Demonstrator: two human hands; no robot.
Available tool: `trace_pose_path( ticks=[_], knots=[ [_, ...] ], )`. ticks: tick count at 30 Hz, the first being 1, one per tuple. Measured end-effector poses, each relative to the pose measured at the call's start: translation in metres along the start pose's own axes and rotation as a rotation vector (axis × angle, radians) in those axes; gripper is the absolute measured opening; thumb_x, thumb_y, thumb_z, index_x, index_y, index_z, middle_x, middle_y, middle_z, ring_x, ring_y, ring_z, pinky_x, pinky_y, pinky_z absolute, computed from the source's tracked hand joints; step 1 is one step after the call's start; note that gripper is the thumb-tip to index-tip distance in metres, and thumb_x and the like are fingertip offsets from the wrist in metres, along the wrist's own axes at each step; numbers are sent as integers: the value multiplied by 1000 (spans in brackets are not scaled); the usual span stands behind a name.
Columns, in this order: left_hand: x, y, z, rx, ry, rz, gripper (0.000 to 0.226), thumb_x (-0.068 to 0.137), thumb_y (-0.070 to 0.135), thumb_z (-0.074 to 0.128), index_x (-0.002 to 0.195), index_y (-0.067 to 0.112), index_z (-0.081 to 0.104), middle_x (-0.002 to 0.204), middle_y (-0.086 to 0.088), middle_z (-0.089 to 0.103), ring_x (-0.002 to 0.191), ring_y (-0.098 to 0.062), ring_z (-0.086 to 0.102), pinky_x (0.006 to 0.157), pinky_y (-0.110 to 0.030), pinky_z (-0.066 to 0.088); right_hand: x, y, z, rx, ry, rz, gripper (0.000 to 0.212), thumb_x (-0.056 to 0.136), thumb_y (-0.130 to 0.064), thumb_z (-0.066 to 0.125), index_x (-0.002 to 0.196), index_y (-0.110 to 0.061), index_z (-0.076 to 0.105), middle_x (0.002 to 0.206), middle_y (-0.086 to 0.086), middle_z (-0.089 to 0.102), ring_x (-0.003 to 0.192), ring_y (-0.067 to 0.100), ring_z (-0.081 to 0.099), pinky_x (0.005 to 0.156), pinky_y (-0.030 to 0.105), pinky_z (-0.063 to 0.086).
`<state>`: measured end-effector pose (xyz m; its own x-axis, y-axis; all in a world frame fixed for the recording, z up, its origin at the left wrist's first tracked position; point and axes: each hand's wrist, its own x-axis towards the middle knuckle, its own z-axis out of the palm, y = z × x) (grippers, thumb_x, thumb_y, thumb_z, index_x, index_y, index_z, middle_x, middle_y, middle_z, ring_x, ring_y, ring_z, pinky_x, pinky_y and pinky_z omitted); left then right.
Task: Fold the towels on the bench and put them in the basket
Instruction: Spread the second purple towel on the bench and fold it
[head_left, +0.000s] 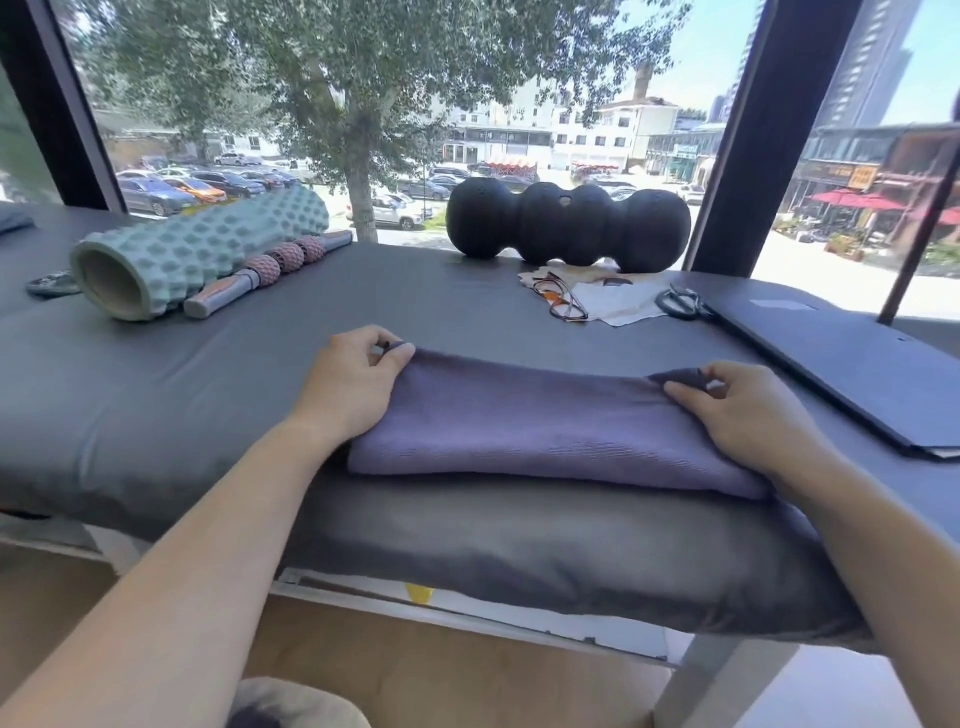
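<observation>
On the near edge of the padded grey bench (156, 405), beside a wide window, a purple towel (545, 431) is seen lying folded into a long band on top of a dark grey cushion (545, 551). Its long axis is laid left to right, straight across the person's front, and its near folded edge is turned toward the body.

The far left corner of the towel is pinched by the left hand (353, 384), thumb and curled fingers closed on the cloth. The far right corner is pinched in the same way by the right hand (743, 415). Both forearms are stretched forward and slightly inward, wrists low, so that the two hands are set well apart at opposite ends of the band, each about equally near its own corner.

Because the towel runs sideways between the hands, the next fold is judged likely to be made end to end, one hand carried across toward the other. No basket can be made out in the view, so where the towel must be taken cannot be told.

Farther back on the bench, a pale green foam roller (202, 249), a pink massage stick (270, 273), a black lobed roller (569, 223), spectacles (561, 301) and a dark flat case (841, 364) are left lying.
</observation>
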<state>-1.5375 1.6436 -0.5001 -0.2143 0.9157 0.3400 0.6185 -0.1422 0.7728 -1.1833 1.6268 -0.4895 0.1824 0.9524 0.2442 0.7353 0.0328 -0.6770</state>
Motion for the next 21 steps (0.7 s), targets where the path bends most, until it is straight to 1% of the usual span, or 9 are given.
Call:
trace_pose_path(
  ticks=[2, 4, 10, 13, 14, 16, 18, 20, 21],
  knots=[
    [5, -6, 4, 14, -76, -71, 9, 95, 28, 67, 90, 22, 73, 89, -2, 74, 85, -23, 65, 73, -29, 45, 4, 4, 3, -30, 5, 10, 26, 92, -38, 69, 79, -17, 65, 78, 3, 71, 81, 27, 63, 66, 33, 43],
    [8, -5, 3, 23, -103, -80, 8, 95, 23, 67, 91, 21, 73, 88, -5, 74, 81, -22, 63, 71, -30, 45, 8, 4, 3, -85, 9, -3, 25, 92, -39, 69, 83, -16, 64, 79, 4, 70, 81, 28, 60, 66, 34, 39],
    [10, 0, 10, 187, 18, -44, 5, 91, 25, 72, 91, 21, 72, 89, -8, 72, 95, -31, 63, 81, -34, 47, 7, -1, 7, -239, 1, 5, 18, 94, -37, 67, 96, -21, 60, 95, 5, 67, 89, 26, 52, 73, 31, 35],
    [7, 2, 13, 305, 52, -29, 14, 89, 31, 74, 99, 22, 70, 100, -7, 74, 101, -32, 63, 86, -38, 50, 7, -2, 6, -346, -12, 35, 33, 94, -47, 62, 109, -17, 63, 111, 10, 68, 104, 33, 57, 77, 32, 37],
    [7, 2, 12, 364, 52, -20, 19, 89, 36, 73, 103, 24, 69, 105, -6, 73, 104, -32, 63, 88, -39, 50, 7, -3, 5, -406, -33, 51, 38, 94, -52, 59, 108, -16, 63, 113, 11, 68, 106, 34, 58, 77, 34, 39],
    [3, 5, 9, 467, 16, -26, 31, 91, 44, 68, 116, 25, 64, 115, -2, 70, 110, -31, 62, 90, -40, 49, 8, -5, 2, -508, -106, 93, 53, 93, -63, 53, 95, -11, 62, 106, 12, 68, 97, 32, 60, 73, 35, 41],
    [-3, 12, 3, 568, -44, -46, 46, 93, 51, 62, 130, 25, 56, 128, -4, 62, 117, -31, 58, 94, -42, 47, 12, -8, -2, -530, -178, 133, 64, 88, -70, 53, 81, -8, 62, 91, 11, 67, 81, 29, 61, 64, 34, 42],
    [-11, 25, 0, 656, -34, -11, 59, 94, 53, 59, 143, 22, 47, 140, -7, 50, 127, -32, 51, 100, -45, 43, 15, -12, -4, -470, -217, 164, 66, 83, -69, 61, 71, -5, 60, 77, 11, 65, 68, 28, 61, 56, 32, 41],
    [-16, 34, 0, 640, 13, 60, 61, 94, 52, 59, 145, 21, 45, 142, -7, 49, 130, -32, 49, 103, -45, 41, 15, -15, -5, -414, -219, 167, 64, 82, -66, 66, 67, -4, 57, 71, 11, 63, 62, 27, 58, 54, 32, 40]
  ],
)
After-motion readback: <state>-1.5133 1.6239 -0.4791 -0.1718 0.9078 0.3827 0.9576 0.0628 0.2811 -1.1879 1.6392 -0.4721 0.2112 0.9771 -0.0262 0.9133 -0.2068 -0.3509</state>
